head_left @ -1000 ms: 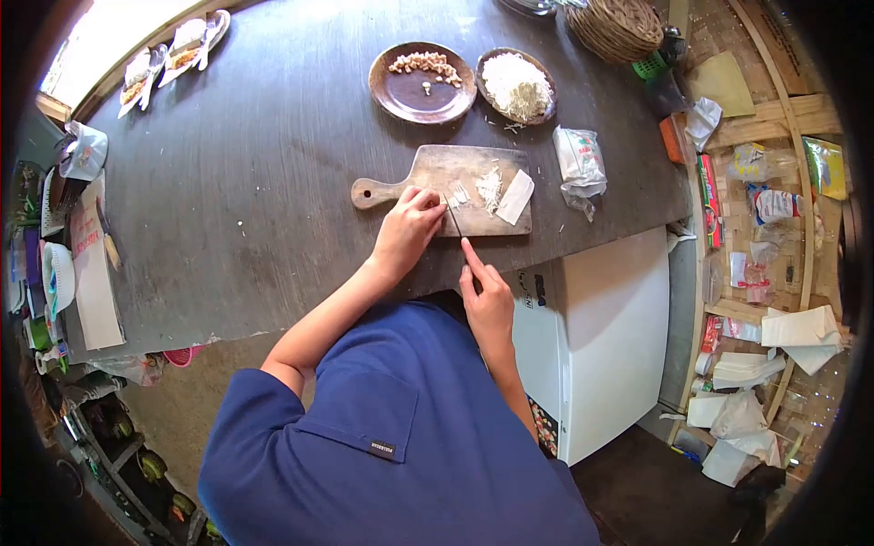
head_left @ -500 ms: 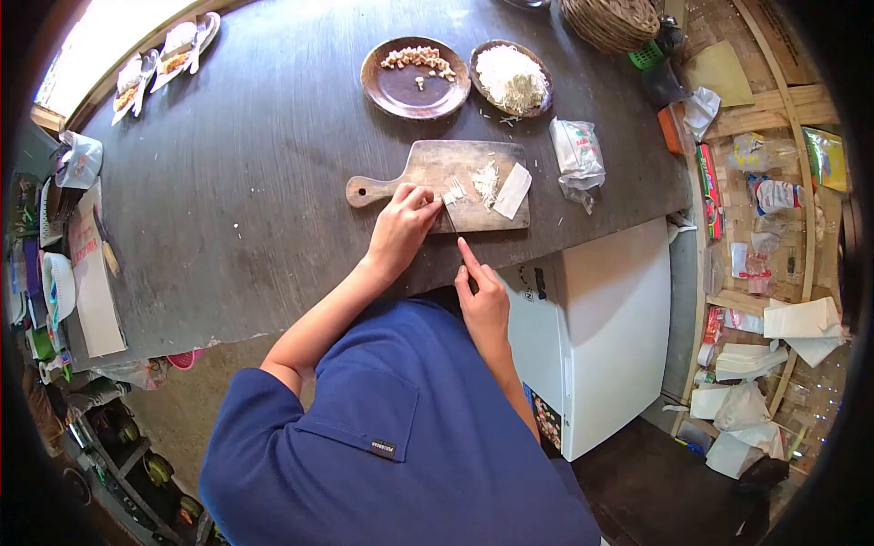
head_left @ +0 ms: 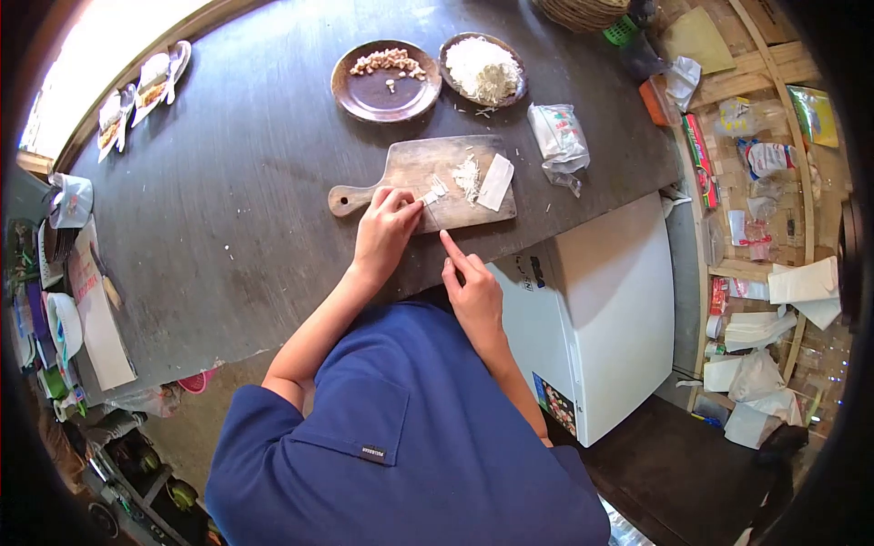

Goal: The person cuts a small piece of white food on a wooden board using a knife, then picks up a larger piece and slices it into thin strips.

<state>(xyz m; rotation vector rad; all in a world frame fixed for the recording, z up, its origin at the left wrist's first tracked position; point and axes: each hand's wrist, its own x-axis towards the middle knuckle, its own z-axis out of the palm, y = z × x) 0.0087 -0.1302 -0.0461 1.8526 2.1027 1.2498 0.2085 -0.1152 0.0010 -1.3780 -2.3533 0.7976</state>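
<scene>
My left hand point(head_left: 386, 232) has its fingers pinched on a small white food piece point(head_left: 435, 192) at the near edge of a wooden cutting board point(head_left: 401, 164). My right hand point(head_left: 475, 284) grips a knife point(head_left: 433, 217), its index finger stretched along the back; the handle is hidden in the palm. The thin blade meets the board just right of my left fingertips. Further right on the board lie a heap of thin white shreds point(head_left: 467, 178) and a flat white slab point(head_left: 495, 182).
Beyond the board stand a brown plate point(head_left: 373, 105) with small tan pieces and a plate heaped with white shreds point(head_left: 481, 68). A plastic-wrapped packet point(head_left: 558, 136) lies to the right. Below the table edge is a white fridge point(head_left: 619, 309). Spoons on small dishes point(head_left: 155, 86) sit far left.
The camera view has shifted, so the board and plates sit further left in it. Both hands stay at the board, with the left still pinching and the right still on the knife.
</scene>
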